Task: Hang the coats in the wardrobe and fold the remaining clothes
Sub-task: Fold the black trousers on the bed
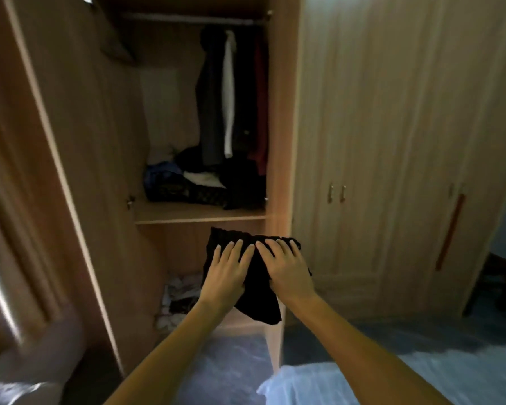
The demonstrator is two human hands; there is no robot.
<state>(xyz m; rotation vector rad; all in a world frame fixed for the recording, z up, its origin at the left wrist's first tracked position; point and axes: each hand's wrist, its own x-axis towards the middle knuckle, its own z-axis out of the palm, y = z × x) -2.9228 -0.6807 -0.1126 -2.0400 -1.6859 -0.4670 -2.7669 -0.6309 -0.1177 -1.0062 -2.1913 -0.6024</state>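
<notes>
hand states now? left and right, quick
Left hand: holding the black garment, fingers flat on top.
Right hand: holding the same garment, fingers flat on top.

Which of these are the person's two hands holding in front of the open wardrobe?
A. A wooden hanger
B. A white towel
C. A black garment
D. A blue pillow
C: the left hand and the right hand both hold a black garment in the air, fingers spread over its top, below the wardrobe shelf.
</notes>
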